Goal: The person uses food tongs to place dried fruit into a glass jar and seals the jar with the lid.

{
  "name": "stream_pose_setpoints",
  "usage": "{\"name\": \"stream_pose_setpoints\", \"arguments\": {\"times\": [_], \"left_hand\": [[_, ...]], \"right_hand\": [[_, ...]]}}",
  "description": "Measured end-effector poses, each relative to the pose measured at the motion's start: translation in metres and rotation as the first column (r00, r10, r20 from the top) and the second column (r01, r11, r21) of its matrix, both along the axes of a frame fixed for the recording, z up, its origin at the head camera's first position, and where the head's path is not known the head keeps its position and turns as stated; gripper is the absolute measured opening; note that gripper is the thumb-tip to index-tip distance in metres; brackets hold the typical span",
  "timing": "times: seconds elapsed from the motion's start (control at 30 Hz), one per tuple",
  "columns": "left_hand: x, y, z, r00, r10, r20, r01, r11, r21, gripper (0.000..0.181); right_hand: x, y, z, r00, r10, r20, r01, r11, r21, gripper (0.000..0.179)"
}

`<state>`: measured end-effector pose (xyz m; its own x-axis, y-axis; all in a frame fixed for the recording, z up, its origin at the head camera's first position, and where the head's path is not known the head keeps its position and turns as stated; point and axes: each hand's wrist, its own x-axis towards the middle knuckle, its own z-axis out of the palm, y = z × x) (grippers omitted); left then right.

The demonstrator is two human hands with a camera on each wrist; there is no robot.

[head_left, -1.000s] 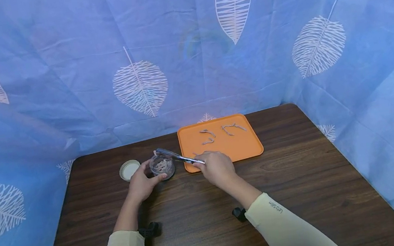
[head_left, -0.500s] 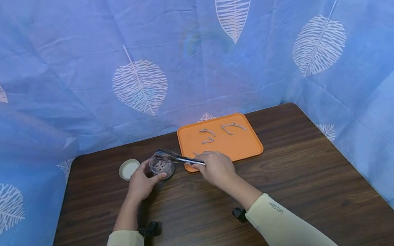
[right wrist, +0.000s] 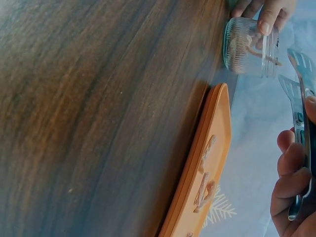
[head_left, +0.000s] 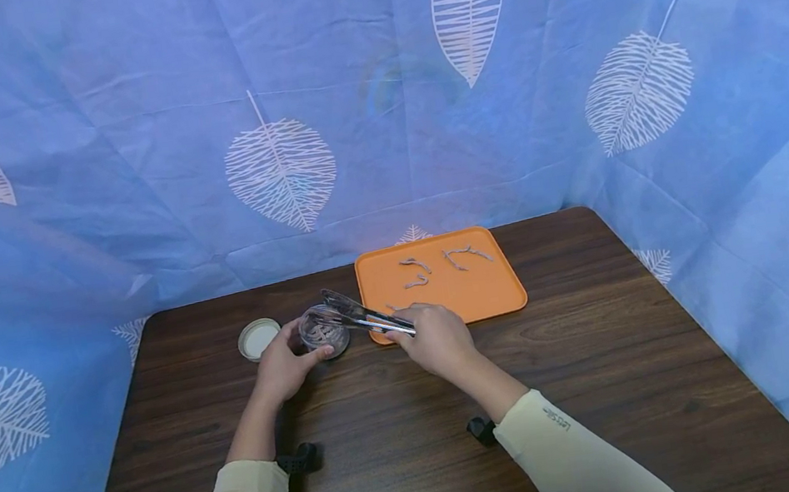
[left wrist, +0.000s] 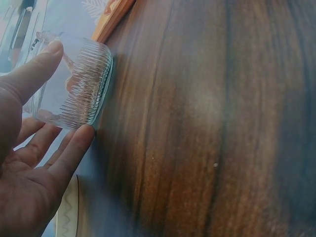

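Observation:
My left hand [head_left: 285, 369] grips a clear glass jar [left wrist: 106, 61] with a ribbed lower wall, thumb on one side and fingers on the other. Thin, pale brownish twisted strips [right wrist: 242, 43] lie inside, and one end pokes out at the mouth in the right wrist view. Metal tongs [head_left: 375, 321] are held in my right hand [head_left: 439, 336], their two arms spread apart, with the tips over and beside the jar's mouth. Nothing shows between the tips. To the right, an orange tray [head_left: 481, 297] bears several similar strips [head_left: 469, 251].
A round lid [head_left: 260, 340] with a pale inside lies left of the jar, near my left fingers. The dark wooden table [head_left: 393, 448] meets a blue leaf-patterned curtain [head_left: 367, 157] along its back edge.
A strip at the tongs' tips above the jar's mouth has been let go there. The tongs have spread and shifted slightly right. My left hand and the jar stay put.

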<state>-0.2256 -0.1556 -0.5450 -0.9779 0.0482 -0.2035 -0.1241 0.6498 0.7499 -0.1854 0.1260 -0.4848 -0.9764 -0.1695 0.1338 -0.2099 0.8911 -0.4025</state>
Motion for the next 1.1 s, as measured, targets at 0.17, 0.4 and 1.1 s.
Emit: {"name": "stream_pose_setpoints", "arguments": {"times": [0.17,0.4,1.1], "left_hand": [[0.000,0.000,-0.001,1.000,0.001,0.000,-0.001,1.000,0.010,0.092],[0.000,-0.001,-0.001,1.000,-0.004,0.000,0.004,1.000,0.006,0.093],[0.000,0.001,0.002,1.000,0.008,0.012,-0.008,1.000,0.013,0.093]], "right_hand": [[-0.001,0.005,-0.002,1.000,-0.013,0.001,0.013,0.999,-0.031,0.045],[0.001,0.016,-0.004,0.999,-0.033,0.002,0.034,0.997,-0.073,0.041],[0.009,0.075,-0.017,0.993,-0.117,0.028,0.119,0.989,-0.091,0.043]]}}
